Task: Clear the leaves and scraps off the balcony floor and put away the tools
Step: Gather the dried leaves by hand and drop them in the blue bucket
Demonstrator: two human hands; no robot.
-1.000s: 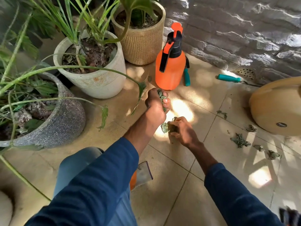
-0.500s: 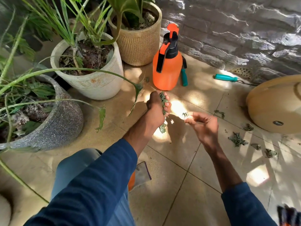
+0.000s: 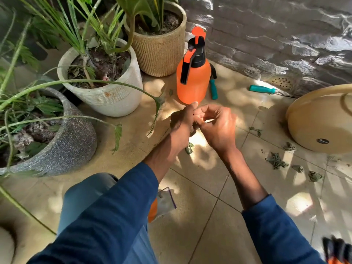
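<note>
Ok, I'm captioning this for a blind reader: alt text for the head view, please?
A person's left hand and right hand meet, fingers curled, over a tan tiled floor, in front of an orange plastic spray bottle. Dry green leaf scraps lie on the tiles to the right; three potted plants stand on the left.

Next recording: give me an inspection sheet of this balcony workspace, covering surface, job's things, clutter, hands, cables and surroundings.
Surface: tiled floor, sun-dappled, not yet cleared.
Job's things: leaf scraps scattered at right; one leaf below the hands; orange sprayer upright; teal-handled tool lying beside it; second teal-handled tool near the wall.
Clutter: plastic bag by the knee; tan round container at right.
Hands: left hand and right hand meet above the floor, fingers curled; contents hidden.
Cables: nothing seen.
Surroundings: white pot, tan ribbed pot, grey pot with plants at left; stone wall; floor drain.
</note>
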